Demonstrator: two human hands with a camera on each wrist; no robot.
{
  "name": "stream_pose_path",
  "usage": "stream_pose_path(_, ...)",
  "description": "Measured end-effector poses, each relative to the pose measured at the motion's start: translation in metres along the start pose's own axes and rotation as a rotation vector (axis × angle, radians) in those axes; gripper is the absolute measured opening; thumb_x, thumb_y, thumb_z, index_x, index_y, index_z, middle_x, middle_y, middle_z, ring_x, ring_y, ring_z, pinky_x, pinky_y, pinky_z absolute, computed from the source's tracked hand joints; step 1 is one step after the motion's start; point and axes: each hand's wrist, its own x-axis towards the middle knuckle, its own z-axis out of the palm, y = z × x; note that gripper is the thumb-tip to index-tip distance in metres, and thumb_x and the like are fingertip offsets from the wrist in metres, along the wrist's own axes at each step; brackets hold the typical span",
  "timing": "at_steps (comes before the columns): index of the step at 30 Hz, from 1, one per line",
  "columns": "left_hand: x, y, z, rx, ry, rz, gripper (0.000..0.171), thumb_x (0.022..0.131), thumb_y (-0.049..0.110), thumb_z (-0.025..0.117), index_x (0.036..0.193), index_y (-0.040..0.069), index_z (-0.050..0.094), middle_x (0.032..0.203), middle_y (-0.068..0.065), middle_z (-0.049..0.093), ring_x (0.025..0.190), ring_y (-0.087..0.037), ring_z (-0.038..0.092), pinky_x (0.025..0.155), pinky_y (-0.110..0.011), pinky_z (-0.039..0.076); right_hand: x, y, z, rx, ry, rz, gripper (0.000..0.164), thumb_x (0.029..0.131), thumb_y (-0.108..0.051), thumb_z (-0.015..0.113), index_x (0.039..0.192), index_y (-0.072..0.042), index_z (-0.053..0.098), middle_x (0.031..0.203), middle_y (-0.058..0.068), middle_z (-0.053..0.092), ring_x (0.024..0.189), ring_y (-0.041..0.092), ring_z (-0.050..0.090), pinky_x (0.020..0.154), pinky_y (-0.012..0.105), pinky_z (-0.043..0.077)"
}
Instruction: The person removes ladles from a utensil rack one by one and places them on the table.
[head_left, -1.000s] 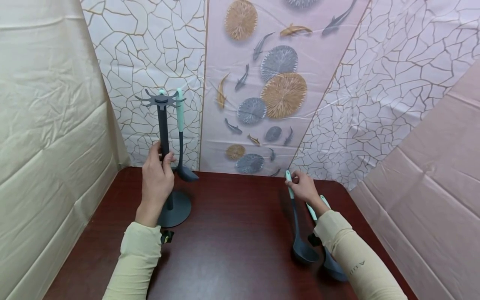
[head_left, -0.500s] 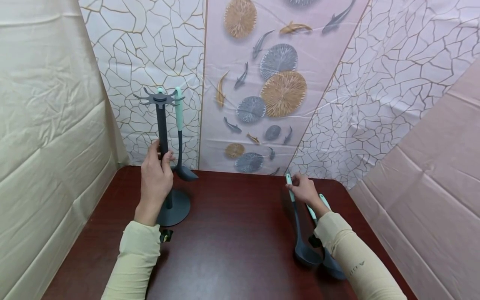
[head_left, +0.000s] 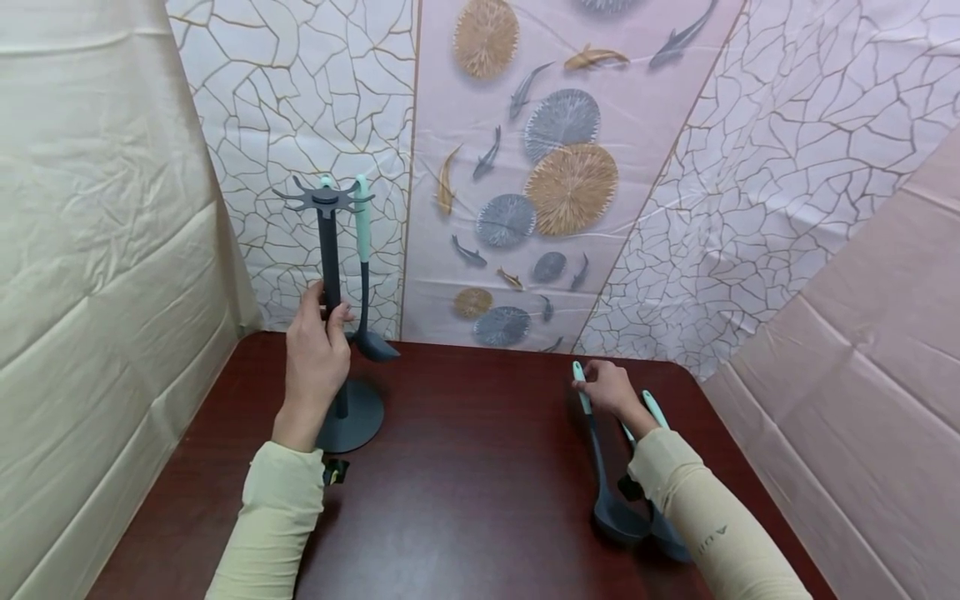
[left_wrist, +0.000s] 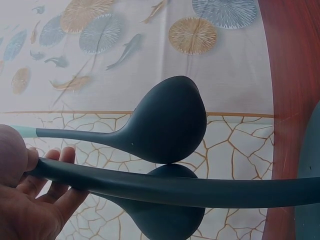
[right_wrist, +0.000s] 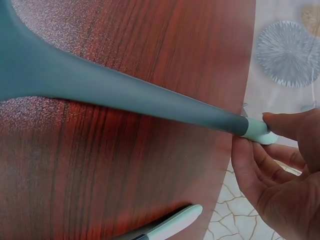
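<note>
My left hand [head_left: 315, 375] grips the dark pole of a utensil stand [head_left: 328, 250], which stands upright at the back left. From its hooked top hangs a dark spoon-shaped utensil [head_left: 363, 225] with a mint handle. The left wrist view shows a second dark head [left_wrist: 170, 222], partly hidden behind the pole. On the right, my right hand [head_left: 609, 387] pinches the mint handle of a ladle [head_left: 618, 521] between thumb and fingers. The ladle slants, bowl toward me and low over the table. Right beside it, partly under my forearm, lies another mint-handled utensil [head_left: 670, 540].
The dark red table [head_left: 465, 467] has its back edge against a patterned cloth wall [head_left: 502, 250]. Cream cloth [head_left: 112, 250] closes off the left side, pinkish cloth [head_left: 862, 333] the right. The stand's round base [head_left: 363, 421] rests near the left hand.
My right hand has lowered slightly toward me with the ladle, whose bowl has slid down and right, closer to the other utensil. My left hand keeps its grip on the stand.
</note>
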Motion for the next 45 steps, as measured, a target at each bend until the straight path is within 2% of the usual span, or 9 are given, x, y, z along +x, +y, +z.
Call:
stream_pose_path(6, 0.001, -0.001, 0.001, 0.000, 0.003, 0.005, 0.040, 0.112, 0.020, 0.056, 0.146, -0.001, 0.051, 0.111, -0.022, 0.068, 0.101, -0.035, 0.073, 0.090, -0.058, 0.057, 0.002, 0.004, 0.005, 0.017, -0.033, 0.016, 0.020, 0.103, -0.016, 0.071, 0.110, 0.002, 0.067, 0.081, 0.014, 0.066, 0.061, 0.027, 0.068, 0.064, 0.049, 0.062)
stream_pose_path(12, 0.002, 0.000, 0.001, -0.008, 0.006, 0.006, 0.041, 0.111, 0.019, 0.056, 0.147, -0.002, 0.051, 0.111, -0.021, 0.068, 0.102, -0.035, 0.073, 0.091, -0.058, 0.057, 0.007, 0.009, 0.009, 0.003, -0.055, 0.038, 0.018, 0.102, -0.017, 0.072, 0.101, 0.001, 0.066, 0.085, 0.016, 0.065, 0.061, 0.023, 0.067, 0.058, 0.041, 0.061)
stream_pose_path(20, 0.002, 0.001, 0.002, -0.025, 0.004, 0.014, 0.039, 0.111, 0.017, 0.056, 0.146, -0.001, 0.052, 0.112, -0.022, 0.067, 0.100, -0.034, 0.074, 0.088, -0.057, 0.058, 0.004, 0.012, 0.015, -0.002, -0.069, 0.093, 0.027, 0.100, -0.016, 0.075, 0.084, -0.003, 0.059, 0.068, 0.008, 0.056, 0.061, 0.023, 0.065, 0.060, 0.037, 0.061)
stream_pose_path(31, 0.003, -0.001, 0.003, -0.027, 0.008, 0.018, 0.038, 0.111, 0.015, 0.057, 0.145, -0.001, 0.052, 0.111, -0.021, 0.068, 0.100, -0.034, 0.074, 0.091, -0.058, 0.057, 0.004, 0.018, 0.023, -0.003, -0.086, 0.108, 0.025, 0.098, -0.014, 0.077, 0.083, -0.001, 0.063, 0.073, 0.012, 0.059, 0.062, 0.025, 0.067, 0.058, 0.037, 0.062)
stream_pose_path(39, 0.002, -0.001, 0.001, -0.019, 0.007, 0.007, 0.038, 0.111, 0.018, 0.057, 0.145, 0.000, 0.053, 0.111, -0.021, 0.069, 0.100, -0.034, 0.074, 0.090, -0.058, 0.057, 0.006, 0.026, 0.023, -0.020, -0.071, 0.089, 0.031, 0.098, -0.014, 0.077, 0.076, -0.005, 0.058, 0.063, 0.006, 0.052, 0.058, 0.024, 0.063, 0.056, 0.036, 0.061)
stream_pose_path(45, 0.001, -0.001, 0.001, -0.010, 0.010, 0.001, 0.039, 0.111, 0.018, 0.057, 0.145, -0.001, 0.053, 0.112, -0.022, 0.068, 0.100, -0.035, 0.074, 0.088, -0.058, 0.058, 0.006, 0.030, 0.024, -0.029, -0.056, 0.089, 0.031, 0.099, -0.015, 0.077, 0.076, -0.005, 0.057, 0.059, 0.005, 0.049, 0.056, 0.024, 0.062, 0.055, 0.035, 0.061)
